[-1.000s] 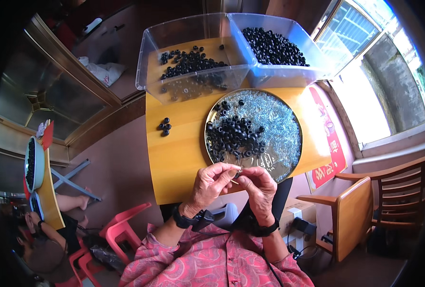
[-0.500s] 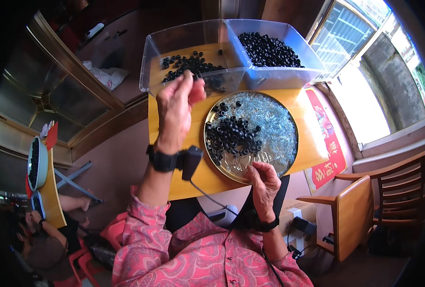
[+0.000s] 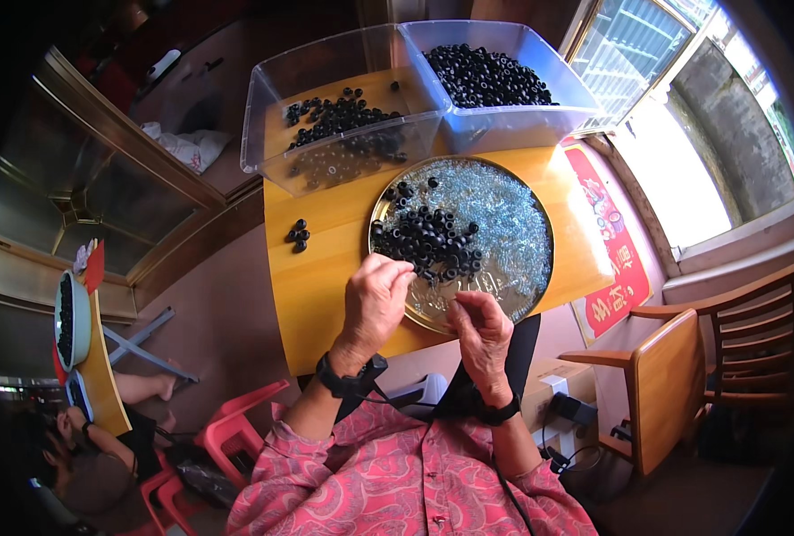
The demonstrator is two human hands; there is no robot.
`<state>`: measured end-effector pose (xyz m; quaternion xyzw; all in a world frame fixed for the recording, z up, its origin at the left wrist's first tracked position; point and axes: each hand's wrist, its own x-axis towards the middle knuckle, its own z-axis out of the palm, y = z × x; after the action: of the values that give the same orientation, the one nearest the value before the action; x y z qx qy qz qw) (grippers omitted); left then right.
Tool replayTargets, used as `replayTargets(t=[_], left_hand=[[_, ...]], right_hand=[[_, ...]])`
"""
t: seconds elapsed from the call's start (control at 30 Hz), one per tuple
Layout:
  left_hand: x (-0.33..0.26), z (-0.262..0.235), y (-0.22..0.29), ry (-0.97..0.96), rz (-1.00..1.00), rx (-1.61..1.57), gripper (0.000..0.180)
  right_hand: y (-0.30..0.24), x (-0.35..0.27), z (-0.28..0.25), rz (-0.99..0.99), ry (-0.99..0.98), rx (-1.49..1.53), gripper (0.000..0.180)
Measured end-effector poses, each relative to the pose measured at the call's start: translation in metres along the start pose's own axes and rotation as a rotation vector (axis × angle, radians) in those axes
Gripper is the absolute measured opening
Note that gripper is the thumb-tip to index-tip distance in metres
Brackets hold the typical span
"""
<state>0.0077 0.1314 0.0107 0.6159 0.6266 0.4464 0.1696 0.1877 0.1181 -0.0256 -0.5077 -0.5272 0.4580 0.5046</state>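
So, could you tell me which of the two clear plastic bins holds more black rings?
The right bin, behind the round tray: rings fill it, while the left bin holds only a thin scatter.

Both arms come up from the bottom of the picture, in pink patterned sleeves. Each wrist has a dark band on it. The left hand [image 3: 376,299] is curled, with its fingertips bunched together and pointing forward. The right hand [image 3: 481,326] is close beside it, a little lower, with bent fingers and the thumb pressed to the first finger in a pinch
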Motion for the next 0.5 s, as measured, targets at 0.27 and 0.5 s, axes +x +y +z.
replayTargets(t=[0.27, 0.5], left_hand=[[-0.003, 0.02, 0.013, -0.087, 0.158, 0.21, 0.016], [-0.007, 0.025, -0.002, -0.08, 0.213, 0.246, 0.01]], right_hand=[[-0.001, -0.002, 0.001, -0.033, 0.004, -0.068, 0.013], [-0.002, -0.002, 0.001, -0.05, 0.009, -0.086, 0.013]])
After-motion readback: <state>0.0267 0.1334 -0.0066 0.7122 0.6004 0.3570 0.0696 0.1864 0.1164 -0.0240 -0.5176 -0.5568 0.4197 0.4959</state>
